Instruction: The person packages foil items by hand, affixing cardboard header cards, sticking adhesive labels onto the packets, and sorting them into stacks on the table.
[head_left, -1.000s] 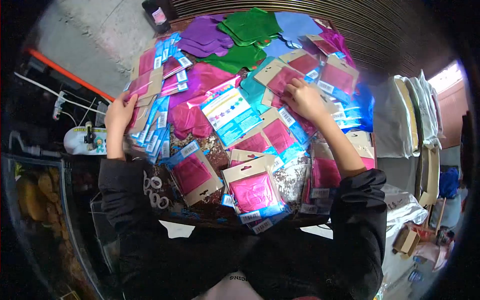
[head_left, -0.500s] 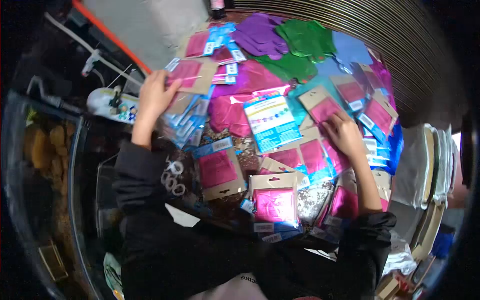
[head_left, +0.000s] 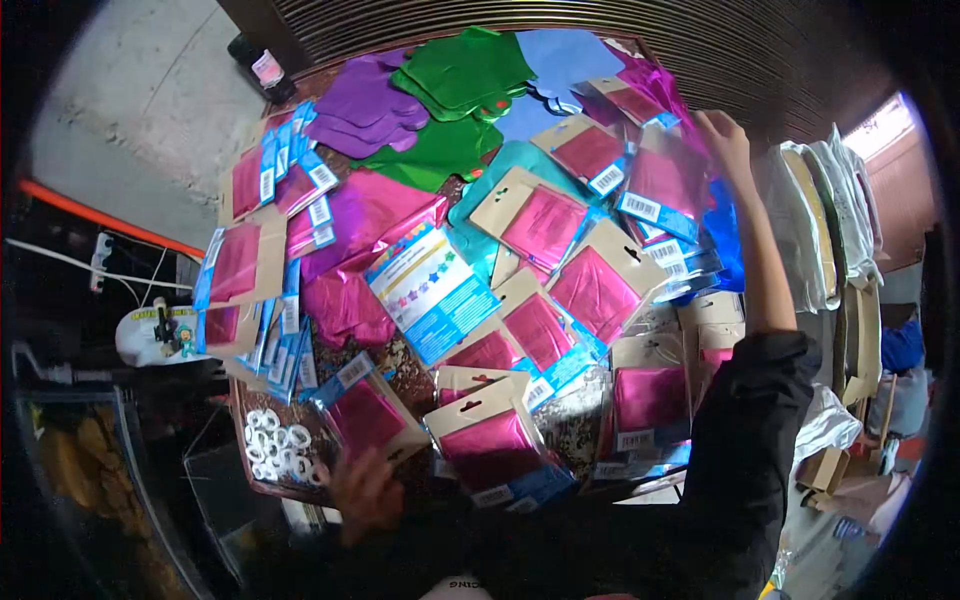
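Looked over a crowded spread of pink packets — needed a light touch

Spotted the right hand out at the far right side of the table, just beside a clear-sleeved packet with a barcode on its blue end. Couldn't tell from that angle about the grip, whether pinching the sleeve or merely resting by it. Found the left hand down at the near edge, close to the lower-left packet. Got only a blur there, so couldn't call that grip wide, narrow or loaded either.

Saw more packets overlapping across the near and right side, plus a left pile. Noted a printed sheet with stars near the middle, pink foil beside it, purple sheets, green sheets and light-blue sheets along the far side, and white rings at the near left.

As for technique, seemed smarter to pinch each packet by its card edge than by the slick middle. Would've lifted one straight up — not dragged it over its neighbours — and steadied the rest with the free hand. Also would've kept the barcodes facing one way, and steered the left wrist clear of those loose rings.
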